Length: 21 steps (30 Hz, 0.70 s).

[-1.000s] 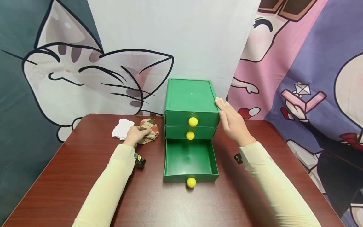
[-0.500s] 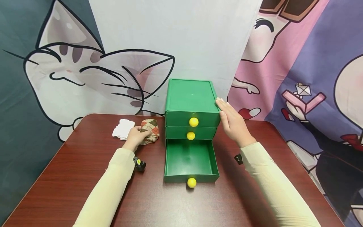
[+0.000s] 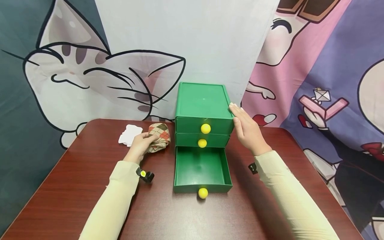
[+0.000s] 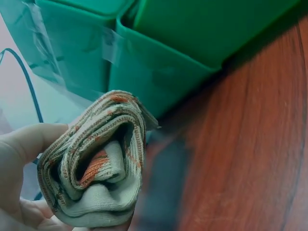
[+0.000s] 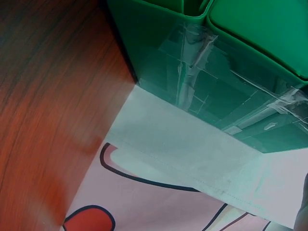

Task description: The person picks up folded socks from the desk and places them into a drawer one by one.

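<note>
My left hand (image 3: 138, 146) grips a rolled-up argyle sock (image 3: 161, 136), beige with red and dark green diamonds. It is left of a green drawer cabinet (image 3: 204, 98). In the left wrist view the rolled sock (image 4: 103, 204) shows its coiled layers end-on, with the thumb along one side. My right hand (image 3: 246, 130) rests with straight fingers against the cabinet's upper right edge. The bottom drawer (image 3: 199, 166) is pulled out with nothing inside; the two drawers above are closed. In the right wrist view, the cabinet's taped side (image 5: 192, 72) shows, with only a sliver of hand at the edge.
A folded white cloth item (image 3: 130, 134) lies on the brown wooden table (image 3: 156, 213), left of the argyle sock. Yellow ball knobs (image 3: 203, 193) stick out from the drawer fronts. A printed cartoon backdrop (image 3: 192, 40) hangs right behind the table.
The left hand has closed in on the argyle sock and raised it slightly, its wrist tilting down and left. The right hand and the cabinet stay put.
</note>
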Available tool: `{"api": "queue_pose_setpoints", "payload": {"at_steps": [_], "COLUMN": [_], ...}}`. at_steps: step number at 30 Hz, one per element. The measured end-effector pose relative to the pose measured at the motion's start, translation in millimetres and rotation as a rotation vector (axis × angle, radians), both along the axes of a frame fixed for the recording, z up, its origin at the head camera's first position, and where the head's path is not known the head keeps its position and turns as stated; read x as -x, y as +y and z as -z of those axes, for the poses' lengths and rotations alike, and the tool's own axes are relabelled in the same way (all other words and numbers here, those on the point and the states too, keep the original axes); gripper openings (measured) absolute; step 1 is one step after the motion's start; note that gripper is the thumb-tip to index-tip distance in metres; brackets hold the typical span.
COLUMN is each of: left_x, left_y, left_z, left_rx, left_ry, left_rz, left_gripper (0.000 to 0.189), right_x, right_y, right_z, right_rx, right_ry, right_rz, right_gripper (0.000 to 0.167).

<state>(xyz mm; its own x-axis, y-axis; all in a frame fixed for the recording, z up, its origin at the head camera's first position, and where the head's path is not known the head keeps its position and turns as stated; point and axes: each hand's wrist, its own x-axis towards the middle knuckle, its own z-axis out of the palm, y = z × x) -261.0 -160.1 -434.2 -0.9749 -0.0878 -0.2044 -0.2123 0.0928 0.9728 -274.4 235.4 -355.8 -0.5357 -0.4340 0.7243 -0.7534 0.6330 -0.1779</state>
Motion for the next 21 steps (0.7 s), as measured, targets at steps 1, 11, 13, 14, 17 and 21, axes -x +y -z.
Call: {"api": "queue_pose_setpoints", "payload": {"at_steps": [1, 11, 13, 14, 17, 21], "left_x": [-1.6, -16.2, -19.3, -20.8, -26.1, -35.6], "left_y": [0.6, 4.9, 5.8, 6.1, 6.3, 4.4], "left_z": [-2.2, -19.1, -23.5, -25.6, -32.0, -39.8], "left_rx": [-0.008, -0.094, -0.107, -0.112, -0.11, -0.114], "left_ry": [0.009, 0.091, 0.1, 0.106, 0.114, 0.112], "left_rz": [-0.007, -0.055, -0.05, -0.046, -0.021, 0.016], "left_gripper": [0.05, 0.053, 0.054, 0.054, 0.057, 0.057], "right_x": [-0.1, -0.6, -0.7, -0.7, -0.8, -0.5], "right_y": [0.0, -0.9, -1.2, -1.4, -1.5, -2.0], "right_z": [-0.1, 0.6, 0.5, 0.5, -0.1, -0.7], "right_rx": [0.001, 0.008, 0.01, 0.01, 0.012, 0.014], "right_ry": [-0.001, 0.004, 0.004, 0.005, 0.006, 0.004], "right_rz": [0.0, -0.004, -0.004, -0.004, -0.002, -0.001], "right_gripper": [0.044, 0.044, 0.044, 0.043, 0.043, 0.042]}}
